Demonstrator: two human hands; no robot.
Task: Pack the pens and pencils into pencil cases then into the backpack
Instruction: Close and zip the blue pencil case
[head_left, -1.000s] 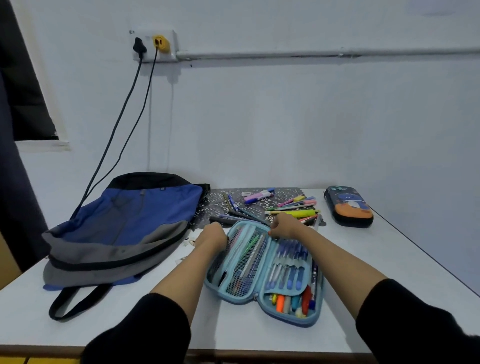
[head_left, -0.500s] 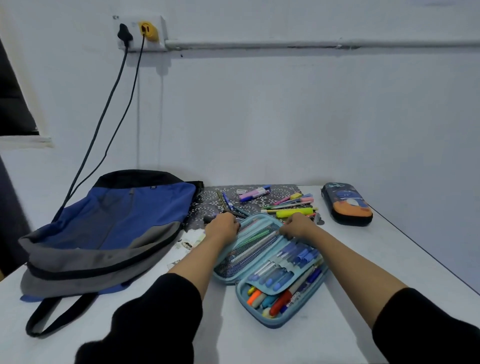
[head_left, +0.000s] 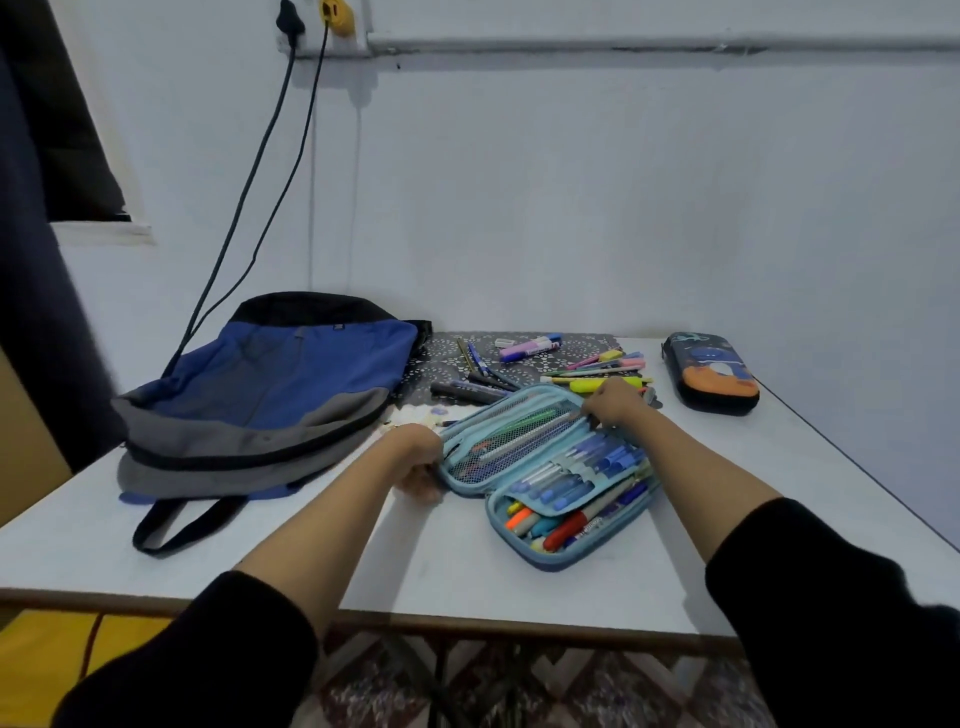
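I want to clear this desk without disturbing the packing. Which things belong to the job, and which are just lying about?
In the job: light blue pencil case, gripped by the left hand and right hand; loose pens and highlighters; dark pencil case; blue backpack.
Lying about: patterned mat under the pens; wall socket and its cables.

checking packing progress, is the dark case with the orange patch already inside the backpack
No, the dark case lies on the table, far to the right of the backpack.
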